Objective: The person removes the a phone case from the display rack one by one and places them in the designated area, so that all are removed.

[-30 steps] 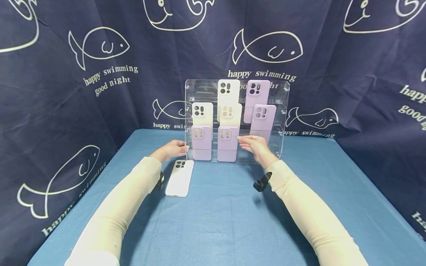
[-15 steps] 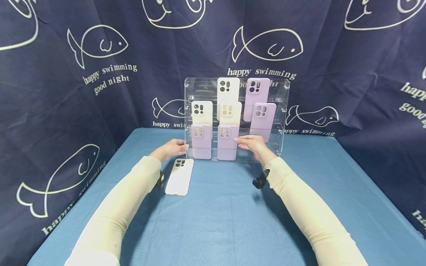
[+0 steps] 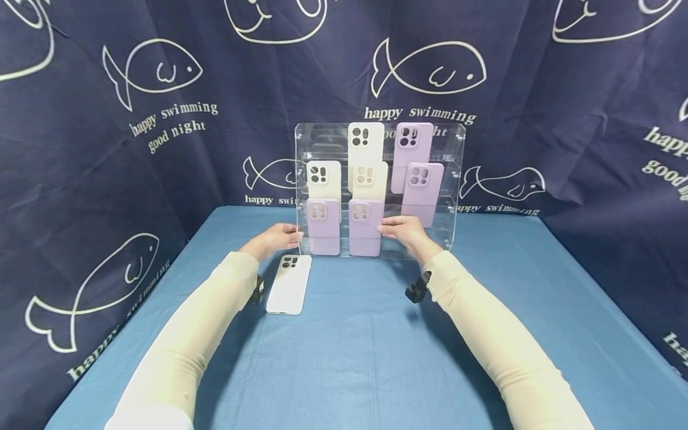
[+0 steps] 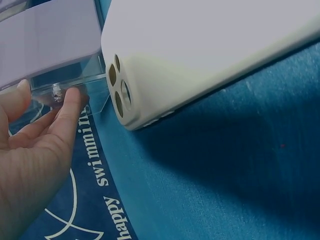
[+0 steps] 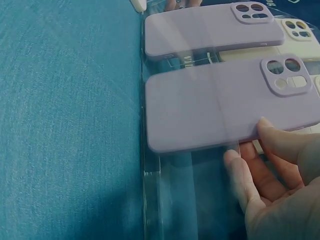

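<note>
A clear tiered display stand (image 3: 448,179) holds several white and lilac phone cases. On the stand's left side, my left hand (image 3: 276,237) pinches the edge of the clear panel; in the left wrist view the hand (image 4: 42,137) has its thumb apart from the fingers. My right hand (image 3: 409,234) grips the right edge of the lilac phone case (image 3: 365,230) in the front tier's middle. In the right wrist view, the thumb (image 5: 272,132) lies on that case's edge, fingers partly behind it. A white phone case (image 3: 289,286) lies flat on the table near my left hand.
Another lilac case (image 3: 324,230) stands front left in the stand. Behind are white cases (image 3: 366,143) and, to the right, lilac cases (image 3: 424,194). Blue cloth (image 3: 344,358) covers the table. A dark fish-print curtain (image 3: 258,77) hangs behind.
My right hand has moved slightly left, from beside the front middle lilac case onto its right edge. The left hand stays at the stand's side. The head view has shifted slightly.
</note>
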`<state>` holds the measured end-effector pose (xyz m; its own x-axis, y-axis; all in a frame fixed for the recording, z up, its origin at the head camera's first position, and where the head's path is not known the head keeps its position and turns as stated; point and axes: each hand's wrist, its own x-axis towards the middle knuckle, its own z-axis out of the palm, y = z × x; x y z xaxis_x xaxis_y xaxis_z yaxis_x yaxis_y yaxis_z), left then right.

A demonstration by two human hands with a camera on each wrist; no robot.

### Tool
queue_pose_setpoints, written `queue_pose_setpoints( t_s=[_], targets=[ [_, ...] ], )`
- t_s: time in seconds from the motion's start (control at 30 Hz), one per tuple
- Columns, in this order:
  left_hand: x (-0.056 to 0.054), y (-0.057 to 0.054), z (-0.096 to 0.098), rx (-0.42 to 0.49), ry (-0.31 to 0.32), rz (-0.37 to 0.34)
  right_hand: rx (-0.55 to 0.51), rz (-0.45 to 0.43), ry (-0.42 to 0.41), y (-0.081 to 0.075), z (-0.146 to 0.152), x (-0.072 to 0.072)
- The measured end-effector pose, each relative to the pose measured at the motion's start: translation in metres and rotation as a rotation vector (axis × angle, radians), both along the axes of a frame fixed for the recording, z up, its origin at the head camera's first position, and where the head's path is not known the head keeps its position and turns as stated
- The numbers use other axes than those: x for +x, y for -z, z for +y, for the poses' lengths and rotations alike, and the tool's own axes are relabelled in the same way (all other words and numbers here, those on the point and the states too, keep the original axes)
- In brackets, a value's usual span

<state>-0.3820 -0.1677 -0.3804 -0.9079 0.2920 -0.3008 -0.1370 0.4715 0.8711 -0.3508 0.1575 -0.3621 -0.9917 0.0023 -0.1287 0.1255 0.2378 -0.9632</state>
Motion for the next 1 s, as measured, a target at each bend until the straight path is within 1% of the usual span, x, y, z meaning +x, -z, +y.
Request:
queue_pose_setpoints(
  t_s=[0.1, 0.37, 0.53, 0.67, 0.73, 1.0],
  targets=[
    [-0.0009, -0.0013, -0.0018, -0.003, 0.002, 0.0, -0.023, 0.002, 0.009, -0.0002, -0.0009, -0.0011],
    [-0.0016, -0.0063, -0.0031, -0.035, 0.018, -0.001, -0.024, 0.017, 0.003, -0.0025, 0.001, -0.0009],
    [-0.001, -0.0075, -0.0028, -0.028, 0.01, -0.004, -0.085, 0.04, -0.016, -0.0031, 0.001, -0.0015],
    [-0.001, -0.0067, -0.0027, -0.023, -0.001, -0.005, -0.141, 0.073, -0.031, -0.0021, -0.0015, -0.0018],
    [-0.0009, -0.0058, -0.0021, -0.029, 0.005, -0.005, -0.157, 0.091, -0.037, -0.0015, -0.0026, -0.0018],
    [-0.0006, -0.0026, 0.0012, -0.011, 0.024, -0.002, -0.193, 0.119, 0.003, -0.0025, -0.0035, -0.0016]
  ],
)
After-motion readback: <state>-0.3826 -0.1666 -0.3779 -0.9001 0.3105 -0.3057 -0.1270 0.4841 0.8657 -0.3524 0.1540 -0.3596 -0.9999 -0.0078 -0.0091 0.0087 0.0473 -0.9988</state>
